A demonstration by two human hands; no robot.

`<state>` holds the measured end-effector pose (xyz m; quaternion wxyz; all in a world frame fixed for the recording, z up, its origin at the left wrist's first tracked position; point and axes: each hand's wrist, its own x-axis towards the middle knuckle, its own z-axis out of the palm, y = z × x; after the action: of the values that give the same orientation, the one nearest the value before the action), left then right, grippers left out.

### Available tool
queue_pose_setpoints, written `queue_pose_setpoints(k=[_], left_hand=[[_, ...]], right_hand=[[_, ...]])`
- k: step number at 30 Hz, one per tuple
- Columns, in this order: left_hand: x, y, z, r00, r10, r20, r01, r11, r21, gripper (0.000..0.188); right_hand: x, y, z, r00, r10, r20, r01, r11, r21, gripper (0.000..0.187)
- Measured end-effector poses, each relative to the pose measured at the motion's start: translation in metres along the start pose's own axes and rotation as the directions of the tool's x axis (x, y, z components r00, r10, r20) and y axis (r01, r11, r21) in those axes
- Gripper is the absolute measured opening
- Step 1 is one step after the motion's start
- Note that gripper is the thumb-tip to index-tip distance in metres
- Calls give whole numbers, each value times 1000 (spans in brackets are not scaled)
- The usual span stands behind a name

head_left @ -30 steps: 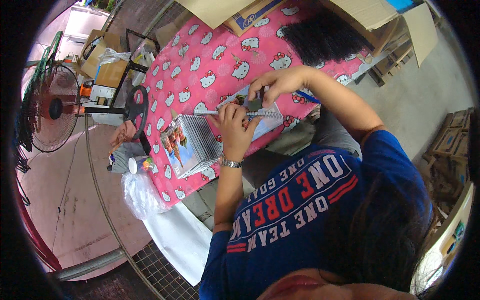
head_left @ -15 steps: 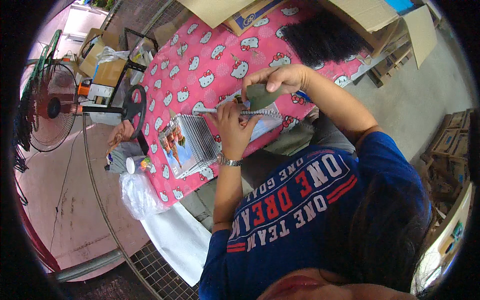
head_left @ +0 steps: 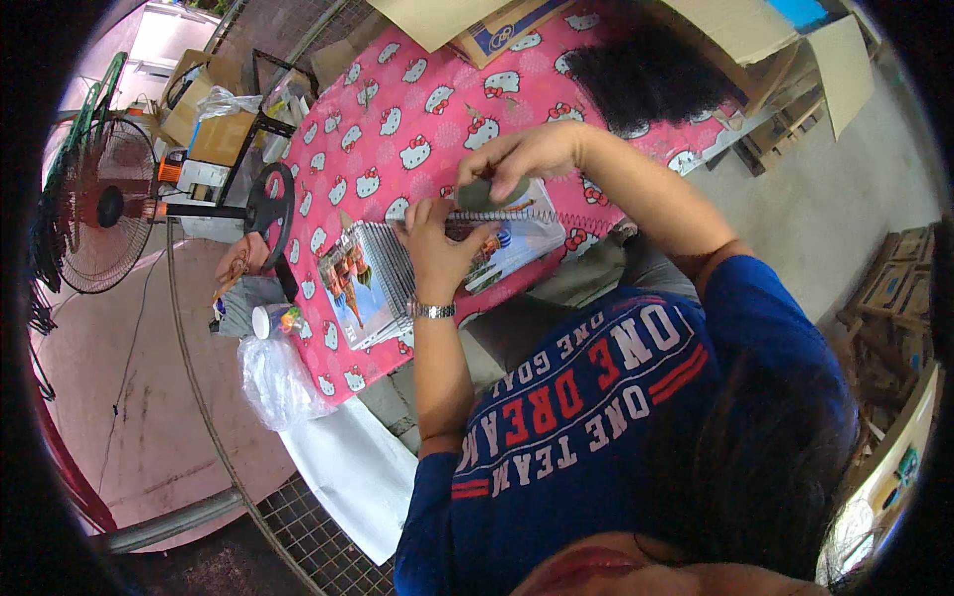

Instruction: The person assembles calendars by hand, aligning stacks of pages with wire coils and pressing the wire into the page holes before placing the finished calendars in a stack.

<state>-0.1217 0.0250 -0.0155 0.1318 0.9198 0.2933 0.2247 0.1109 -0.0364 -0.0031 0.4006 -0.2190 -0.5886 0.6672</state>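
Navy short-sleeved T-shirt point(head_left: 618, 465) with white and red lettering point(head_left: 571, 392); silver metal wristwatch point(head_left: 434, 311), left arm

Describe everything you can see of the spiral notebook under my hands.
The notebook lies on the pink tablecloth, with printed surfaces showing on both sides of its spine. The near side carries a colourful picture with a pale, bluish area; the sheets look like paper or card. A thin, dark coil runs along the spine and sticks out past the right edge. Your left hand is at the spine's left end; your right hand holds a dark green pad close above it.
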Motion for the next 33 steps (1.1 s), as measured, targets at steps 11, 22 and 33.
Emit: queue_pose_setpoints(k=[11, 22, 33], left_hand=[[-5, 17, 3, 998, -15, -59, 17, 999, 32, 57], [-2, 14, -5, 998, 19, -61, -25, 993, -111, 36], [-7, -13, -8, 986, -163, 27, 163, 935, -315, 30]], right_hand=[[-3, 6, 2, 999, -25, -49, 32, 989, 144, 43], [1, 11, -3, 996, -12, -83, 24, 988, 152, 43], [20, 13, -12, 999, -19, 37, 10, 977, 214, 40]])
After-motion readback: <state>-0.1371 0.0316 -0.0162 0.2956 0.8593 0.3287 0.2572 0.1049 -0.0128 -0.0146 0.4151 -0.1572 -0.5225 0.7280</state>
